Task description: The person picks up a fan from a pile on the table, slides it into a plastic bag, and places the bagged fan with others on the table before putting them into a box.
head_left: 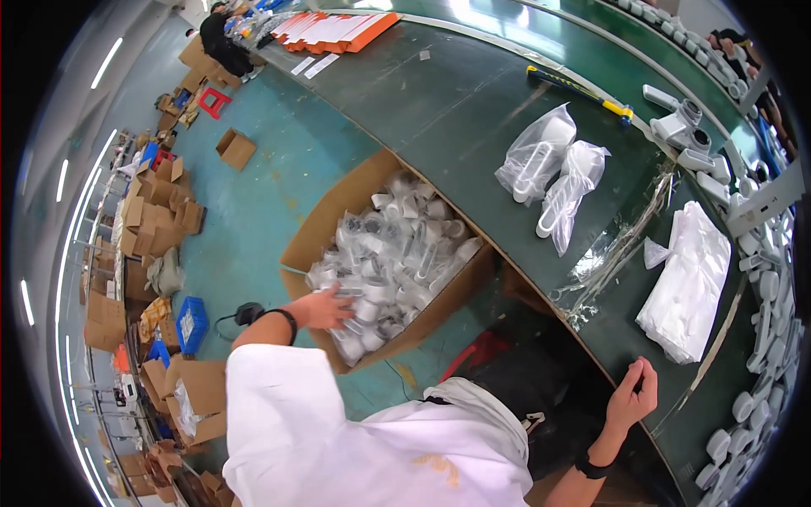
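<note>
My left hand (324, 309) reaches over the near left side of an open cardboard box (439, 319), fingers spread, touching or just above the bagged parts. The box is heaped with white and grey plastic parts (397, 253) in clear bags. By the front edge of the dark green table, my right hand (634, 395) is closed, its fingers curled together with nothing visible in them. Nearest to it lies a stack of white plastic bags (688, 291). Farther back on the table are two bagged white parts (541, 156) (572, 190), side by side.
A yellow and black hammer-like tool (583, 95) lies along the table's far edge. Loose grey-white parts (764, 313) line the right side. Orange and white sheets (334, 32) are stacked at the far end. Cardboard boxes (156, 211) and a red stool (214, 102) stand on the floor.
</note>
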Demonstrator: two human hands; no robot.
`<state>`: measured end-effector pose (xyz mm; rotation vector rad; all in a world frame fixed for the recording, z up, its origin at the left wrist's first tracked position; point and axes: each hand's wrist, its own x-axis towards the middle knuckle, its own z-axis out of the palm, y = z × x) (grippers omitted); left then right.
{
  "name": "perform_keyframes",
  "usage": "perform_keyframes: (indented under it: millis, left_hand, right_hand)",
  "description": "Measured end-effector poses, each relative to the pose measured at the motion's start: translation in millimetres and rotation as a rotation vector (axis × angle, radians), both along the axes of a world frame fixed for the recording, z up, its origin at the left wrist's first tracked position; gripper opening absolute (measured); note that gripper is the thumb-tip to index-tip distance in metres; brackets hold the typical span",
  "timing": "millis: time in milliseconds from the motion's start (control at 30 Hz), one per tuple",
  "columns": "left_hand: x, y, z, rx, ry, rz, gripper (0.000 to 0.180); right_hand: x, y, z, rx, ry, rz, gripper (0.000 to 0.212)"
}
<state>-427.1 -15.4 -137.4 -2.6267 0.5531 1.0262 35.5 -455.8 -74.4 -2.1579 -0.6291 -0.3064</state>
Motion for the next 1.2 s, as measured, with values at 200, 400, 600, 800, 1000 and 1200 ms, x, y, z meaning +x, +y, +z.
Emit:
perform_keyframes:
  millis: [200, 400, 600, 800, 1000, 1200]
  left_hand:
    - [62, -11, -30, -0.258, 0.232, -0.112, 0.033]
    - [72, 4, -16, -0.234, -0.612, 0.440, 0.015]
    - [230, -5, 88, -0.329, -1.535, 0.625, 0.023]
    - [382, -43, 155, -0.610, -1.415, 0.653, 0.062]
    - [458, -86, 150, -0.197, -0.755, 1.018, 0.082]
    - [465, -52, 122, -0.225, -0.738, 1.087, 0.048]
  right_hand:
    - [0, 9, -2, -0.013, -0.006, -0.010, 0.015]
    - [0, 12, 1, -0.025, -0.042, -0.077, 0.015]
    - [0, 17, 6, 0.040, -0.079, -0.026, 0.007]
    - [-1, 19, 13, 0.037, -0.154, 0.011, 0.003]
    - [0, 14, 11, 0.073, -0.158, 0.001, 0.003]
    - [-2, 13, 13, 0.120, -0.119, 0.055, 0.003]
